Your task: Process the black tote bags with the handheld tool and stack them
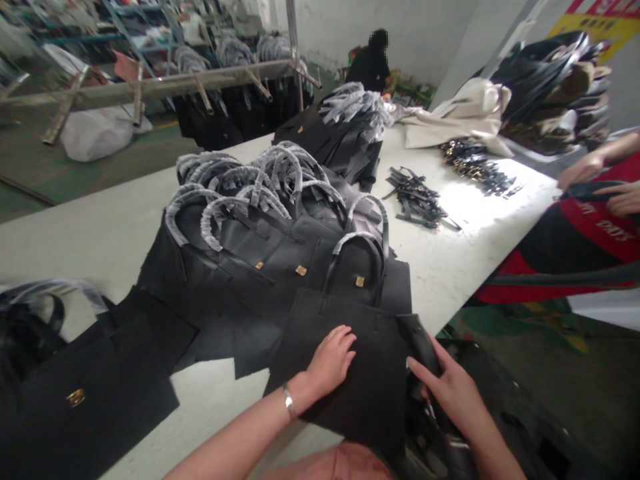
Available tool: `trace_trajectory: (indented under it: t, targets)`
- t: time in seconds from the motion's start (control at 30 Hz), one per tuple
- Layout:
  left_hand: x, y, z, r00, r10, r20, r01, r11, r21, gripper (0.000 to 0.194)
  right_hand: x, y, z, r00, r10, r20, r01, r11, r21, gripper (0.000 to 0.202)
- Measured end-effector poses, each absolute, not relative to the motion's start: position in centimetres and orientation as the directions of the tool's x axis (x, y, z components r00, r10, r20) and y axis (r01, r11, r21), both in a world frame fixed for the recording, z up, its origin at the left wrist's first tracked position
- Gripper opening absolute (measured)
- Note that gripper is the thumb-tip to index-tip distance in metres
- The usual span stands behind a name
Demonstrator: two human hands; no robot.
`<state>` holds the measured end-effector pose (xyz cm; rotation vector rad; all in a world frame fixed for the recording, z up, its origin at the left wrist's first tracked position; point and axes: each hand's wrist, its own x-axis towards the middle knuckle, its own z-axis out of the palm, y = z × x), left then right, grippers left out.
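Observation:
A black leather panel with a looped handle lies near the table's front edge. My left hand rests on top of it, palm down, fingers slightly bent and holding nothing. At the panel's right side, my right hand has its thumb and fingers around a folded black leather piece. Beyond them spreads a pile of black bag panels, their handles wrapped in pale film, some with small gold clasps.
On the white table lie short black straps, metal-fitted straps and beige cloth. Another black panel is at left. A co-worker's hands are at right; a person sits behind.

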<state>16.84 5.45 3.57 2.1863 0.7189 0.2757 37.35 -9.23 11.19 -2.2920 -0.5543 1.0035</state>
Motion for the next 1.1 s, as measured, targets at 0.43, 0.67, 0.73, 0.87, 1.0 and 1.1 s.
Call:
trace_trajectory:
  t: [0.43,0.67,0.73,0.87,1.0,1.1]
  targets:
    - [15.0,3.8,-0.6,0.923,0.374,0.09,0.304,-0.853,0.425,0.046,35.1,-6.0,9.2,0.442,0.637,-0.631,0.233,-0.761,-0.605,0.073]
    - [14.9,3.7,-0.2,0.932,0.353,0.086,0.301,-0.883,0.36,0.05,32.4,-2.9,10.5,0.443,0.753,-0.487,0.392,-0.651,-0.65,0.077]
    - [15.0,3.7,-0.2,0.951,0.3,0.071,0.259,-0.902,0.346,0.048,31.0,-1.8,10.9,0.345,0.794,-0.5,0.422,-0.607,-0.673,0.074]
    - [15.3,3.5,-1.1,0.982,0.191,-0.01,0.181,-0.912,0.369,0.037,28.7,1.4,10.7,0.211,0.832,-0.512,0.504,-0.542,-0.673,0.069]
    - [15.4,3.0,-2.5,0.971,0.23,-0.071,0.237,-0.866,0.441,0.028,27.4,4.5,10.1,0.234,0.855,-0.464,0.552,-0.509,-0.661,0.068]
    - [15.4,2.8,-2.7,0.948,0.316,-0.043,0.29,-0.798,0.528,0.031,27.0,5.1,10.7,0.229,0.883,-0.41,0.549,-0.465,-0.694,0.071]
